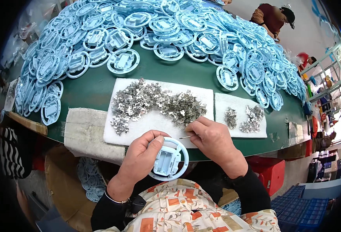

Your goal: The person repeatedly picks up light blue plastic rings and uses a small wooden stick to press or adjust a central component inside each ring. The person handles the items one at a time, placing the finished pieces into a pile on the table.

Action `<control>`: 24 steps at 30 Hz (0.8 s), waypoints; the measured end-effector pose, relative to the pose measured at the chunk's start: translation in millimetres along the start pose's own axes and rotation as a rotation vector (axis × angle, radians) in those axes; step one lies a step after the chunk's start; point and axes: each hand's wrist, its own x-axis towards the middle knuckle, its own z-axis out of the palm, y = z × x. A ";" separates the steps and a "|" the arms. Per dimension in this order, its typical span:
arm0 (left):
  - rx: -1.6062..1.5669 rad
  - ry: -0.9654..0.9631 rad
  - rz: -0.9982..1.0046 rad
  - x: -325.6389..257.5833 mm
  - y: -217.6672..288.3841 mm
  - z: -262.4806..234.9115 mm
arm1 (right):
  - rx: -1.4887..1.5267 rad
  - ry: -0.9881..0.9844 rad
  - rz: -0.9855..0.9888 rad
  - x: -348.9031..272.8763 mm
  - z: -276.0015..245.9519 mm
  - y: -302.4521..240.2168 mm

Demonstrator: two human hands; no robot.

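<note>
Left hand (139, 156) grips a round blue part (169, 158); right hand (213, 139) pinches a thin, indistinct metal piece (186, 137).

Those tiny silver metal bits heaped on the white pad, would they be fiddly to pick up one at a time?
Probably. The metal bits look thin and small, so likely very light. They lie tangled in a heap on the white pad, so several may lift together. The right hand pinches one between fingertips, suggesting bare fingers manage.
</note>
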 end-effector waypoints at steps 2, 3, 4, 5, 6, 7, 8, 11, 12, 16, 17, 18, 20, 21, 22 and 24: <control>-0.006 0.000 -0.004 -0.7 1.9 0.7 | 0.015 -0.008 0.006 -0.1 -1.0 0.3; -0.007 0.003 0.000 -1.1 1.1 0.3 | 0.022 -0.011 0.010 -0.5 -1.6 0.6; -0.009 0.003 0.006 -0.2 -1.2 0.4 | 0.025 -0.013 0.017 -2.1 -1.8 1.7; -0.012 0.003 0.011 -0.3 -2.1 0.4 | 0.029 -0.017 0.020 -2.5 -1.3 2.1; -0.012 0.005 0.006 -1.3 -0.8 0.3 | 0.033 -0.021 0.024 -2.6 -0.7 2.2; -0.010 0.004 0.008 -1.0 -0.4 0.9 | 0.031 -0.025 0.033 -3.2 -1.3 3.1; -0.008 0.003 0.010 -0.6 0.1 1.5 | 0.051 -0.018 0.038 -3.6 -1.9 3.3; 0.020 0.011 0.005 -0.5 0.2 1.5 | 0.103 0.010 0.049 -4.5 -3.5 4.9; 0.033 0.016 0.002 -0.8 -0.1 1.0 | 0.116 0.027 0.050 -5.0 -3.4 6.2; 0.032 0.011 0.002 0.3 0.0 1.1 | 0.144 0.031 0.073 -7.8 -4.3 7.4; 0.033 0.011 0.002 0.5 0.3 1.3 | 0.159 0.015 0.081 -7.8 -4.7 6.5; 0.034 0.010 0.002 0.8 0.7 1.5 | 0.174 -0.001 0.089 -7.6 -5.6 5.0; 0.043 0.007 -0.002 0.4 1.1 1.0 | 0.176 0.002 0.085 -6.5 -3.8 3.7; 0.047 0.005 -0.004 0.3 1.4 1.1 | 0.161 0.021 0.075 -5.4 -1.9 4.0; 0.057 0.005 -0.005 -0.1 2.2 1.3 | 0.148 0.039 0.064 -4.2 -0.3 3.8; 0.077 0.007 -0.007 -0.8 4.0 1.7 | 0.125 0.039 0.036 0.4 0.8 3.7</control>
